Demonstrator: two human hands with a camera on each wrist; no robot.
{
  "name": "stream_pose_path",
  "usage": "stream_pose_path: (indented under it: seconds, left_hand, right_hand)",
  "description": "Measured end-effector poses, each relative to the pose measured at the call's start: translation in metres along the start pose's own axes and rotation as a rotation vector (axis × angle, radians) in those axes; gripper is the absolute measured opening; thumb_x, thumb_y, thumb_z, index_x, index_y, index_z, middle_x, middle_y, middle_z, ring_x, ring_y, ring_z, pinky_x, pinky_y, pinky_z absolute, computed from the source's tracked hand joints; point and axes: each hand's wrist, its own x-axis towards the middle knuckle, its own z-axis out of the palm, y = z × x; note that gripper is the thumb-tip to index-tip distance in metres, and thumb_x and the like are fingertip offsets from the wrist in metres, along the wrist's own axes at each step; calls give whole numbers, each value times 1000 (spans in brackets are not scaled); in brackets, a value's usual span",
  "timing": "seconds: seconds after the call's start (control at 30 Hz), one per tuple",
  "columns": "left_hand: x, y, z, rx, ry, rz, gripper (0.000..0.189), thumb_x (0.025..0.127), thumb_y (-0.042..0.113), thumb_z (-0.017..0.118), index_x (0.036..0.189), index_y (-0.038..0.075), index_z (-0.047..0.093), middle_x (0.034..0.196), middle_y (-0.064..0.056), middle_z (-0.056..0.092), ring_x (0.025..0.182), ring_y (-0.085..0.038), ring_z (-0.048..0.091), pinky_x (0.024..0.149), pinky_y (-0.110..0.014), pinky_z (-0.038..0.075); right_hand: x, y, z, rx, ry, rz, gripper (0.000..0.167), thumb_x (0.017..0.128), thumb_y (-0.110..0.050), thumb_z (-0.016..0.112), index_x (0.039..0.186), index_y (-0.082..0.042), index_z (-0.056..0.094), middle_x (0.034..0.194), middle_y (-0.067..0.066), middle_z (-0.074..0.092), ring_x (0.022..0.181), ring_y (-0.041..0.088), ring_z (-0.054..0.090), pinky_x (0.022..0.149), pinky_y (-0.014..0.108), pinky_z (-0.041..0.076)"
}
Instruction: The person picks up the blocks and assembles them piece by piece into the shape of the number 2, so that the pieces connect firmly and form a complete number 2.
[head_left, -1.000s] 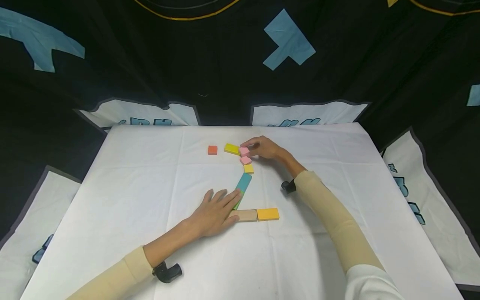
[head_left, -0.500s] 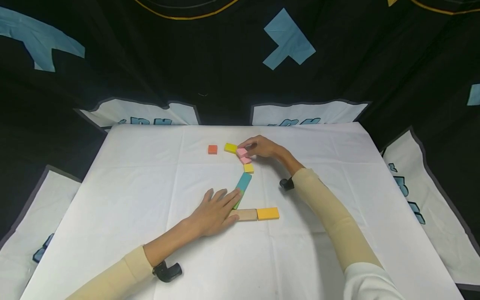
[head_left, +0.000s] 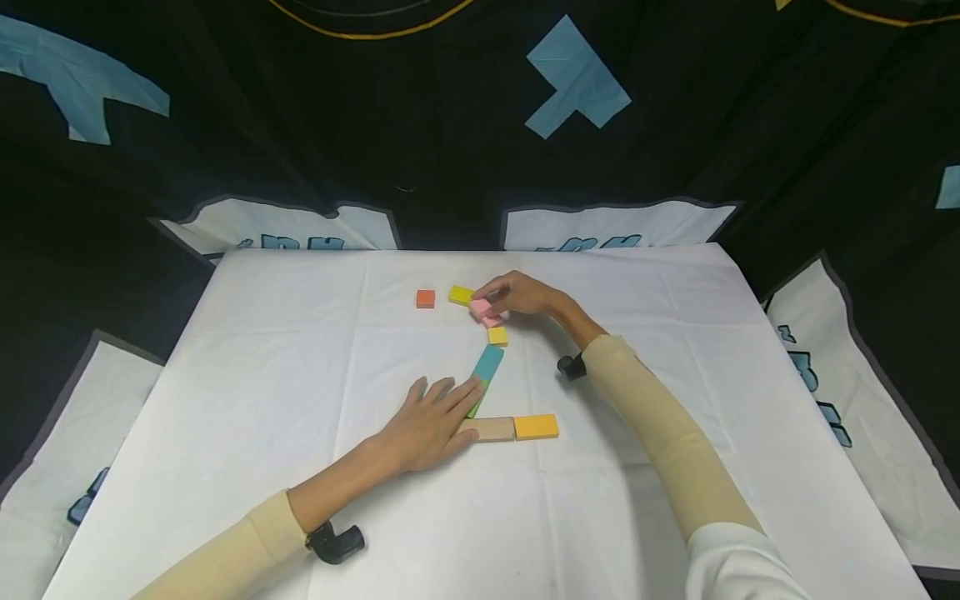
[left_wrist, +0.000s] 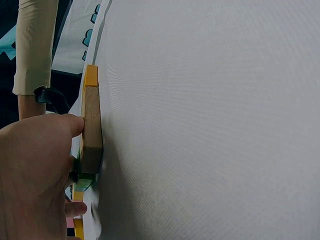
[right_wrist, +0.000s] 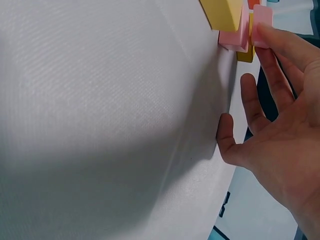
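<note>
Between thumb and fingers, my right hand point(head_left: 521, 293) pinches a pink block point(head_left: 480, 308). In the right wrist view that pink block point(right_wrist: 261, 14) is raised off the table, beside a second pink block point(right_wrist: 233, 40) that rests on the cloth. My left hand point(head_left: 427, 429) lies spread nearer the front, fingers over a green block point(head_left: 474, 410) and thumb at a plain wooden block point(head_left: 495, 430). A teal block point(head_left: 488, 362) continues from the green one toward a small yellow block point(head_left: 497, 337). The green block is partly hidden under the fingers.
A longer yellow block point(head_left: 460, 295) lies left of the right fingertips, and an orange-red block point(head_left: 425, 299) sits apart further left. An amber block point(head_left: 536, 427) adjoins the wooden one. White cloth covers the table point(head_left: 247, 375); dark curtains point(head_left: 450, 150) hang behind.
My right hand has shifted slightly left with the pink block, which now overlaps the second pink block more in the head view. The left hand has stayed in place.
</note>
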Motion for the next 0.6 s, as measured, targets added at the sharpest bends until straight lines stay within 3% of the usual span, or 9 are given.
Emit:
stream_pose_path:
  seconds: [0.47, 0.6]
  left_hand:
    - [-1, 0, 0, -4, -9, -9, 67, 106, 50, 38, 159, 11, 25, 164, -5, 23, 142, -37, 31, 110, -64, 22]
    - [0, 0, 1, 0, -10, -9, 68, 106, 50, 37, 159, 11, 24, 164, -6, 23, 142, -37, 31, 110, -64, 22]
  right_hand:
    - [3, 0, -2, -43, 27, 20, 38, 92, -19, 72, 130, -20, 69, 143, 5, 55, 131, 25, 45, 108, 47, 38]
    - [3, 0, -4, -13, 16, 9, 39, 91, -20, 72, 130, -19, 69, 143, 4, 56, 130, 24, 46, 106, 47, 39]
